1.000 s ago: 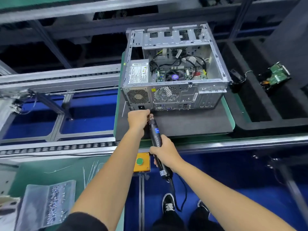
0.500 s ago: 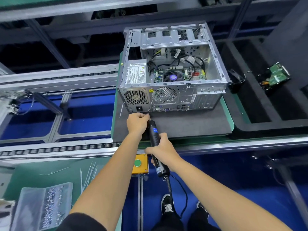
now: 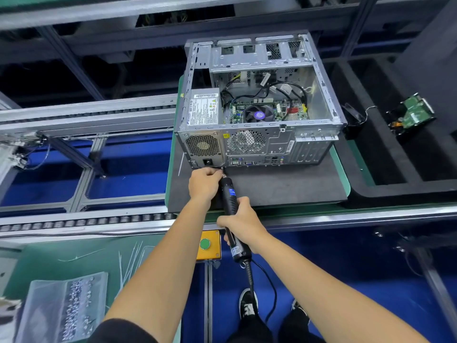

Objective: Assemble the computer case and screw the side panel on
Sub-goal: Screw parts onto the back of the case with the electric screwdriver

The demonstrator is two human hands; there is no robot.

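The bare grey steel computer case (image 3: 259, 100) lay on its side on the dark foam mat (image 3: 284, 184), open face up, rear panel toward me, with no side panel fitted. Its lower rear edge, below the silver power supply (image 3: 203, 108), sat just ahead of both my hands.

My right hand (image 3: 241, 225) was wrapped round the black corded electric screwdriver (image 3: 231, 211), whose long axis ran from me up toward that edge, slightly leftward.

My left hand (image 3: 204, 181), the nearer one to the case, was curled at the driver's tip, pinching near the bit; I could not tell whether it held a screw.

I judged the tip lay almost at the edge, needing only a short push forward.
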